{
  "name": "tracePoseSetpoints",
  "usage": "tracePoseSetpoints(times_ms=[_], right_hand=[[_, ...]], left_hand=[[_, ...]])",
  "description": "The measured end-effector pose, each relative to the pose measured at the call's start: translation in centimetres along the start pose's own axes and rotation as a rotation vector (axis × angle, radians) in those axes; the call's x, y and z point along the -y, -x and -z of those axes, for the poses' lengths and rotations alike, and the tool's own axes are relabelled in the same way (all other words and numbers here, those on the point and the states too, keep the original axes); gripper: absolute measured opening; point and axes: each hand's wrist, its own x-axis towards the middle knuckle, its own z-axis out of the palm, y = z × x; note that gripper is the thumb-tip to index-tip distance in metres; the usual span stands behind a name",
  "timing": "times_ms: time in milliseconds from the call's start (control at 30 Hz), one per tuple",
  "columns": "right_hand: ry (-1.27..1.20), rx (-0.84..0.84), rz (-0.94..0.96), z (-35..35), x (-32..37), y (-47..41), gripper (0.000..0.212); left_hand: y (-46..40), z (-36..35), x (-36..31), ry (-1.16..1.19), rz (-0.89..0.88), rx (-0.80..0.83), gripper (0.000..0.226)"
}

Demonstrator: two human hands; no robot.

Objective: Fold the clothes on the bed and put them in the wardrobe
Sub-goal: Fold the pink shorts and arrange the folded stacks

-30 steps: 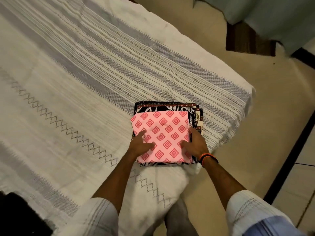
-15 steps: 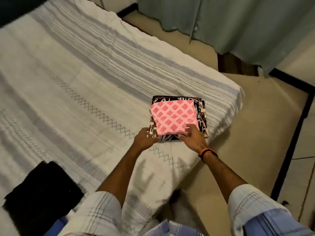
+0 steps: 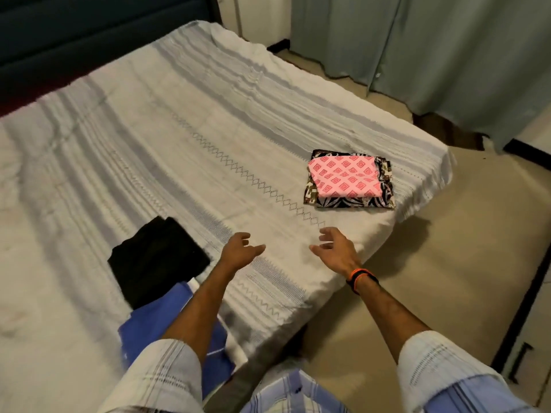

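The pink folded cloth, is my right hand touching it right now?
Apart. The head view shows the right hand open over bare bedsheet, with a clear strip of sheet between its fingers and the pink folded cloth lying near the bed's corner.

1. A pink cloth [image 3: 346,176] with a red diamond print lies folded flat, stacked on top of a larger folded cloth.
2. That black patterned cloth [image 3: 354,201] shows around the pink one's near, left and right edges; the stack sits near the bed's far right corner.
3. A black garment [image 3: 158,257] lies on the near part of the bed.
4. A blue garment [image 3: 167,320] lies partly under the black one.
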Motion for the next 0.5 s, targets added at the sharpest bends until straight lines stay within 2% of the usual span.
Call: tracePoseSetpoints(times_ms=[300, 500], right_hand=[[-0.009, 0.122, 0.035, -11.4, -0.3, 11.5, 0.053], [-0.023, 0.151, -0.031, -18.8, 0.1, 15.6, 0.048]], left_hand=[[10.7, 7.1, 13.4, -0.062, 0.096, -0.146, 0.061], [13.9, 12.7, 20.7, -0.058, 0.181, -0.183, 0.063]])
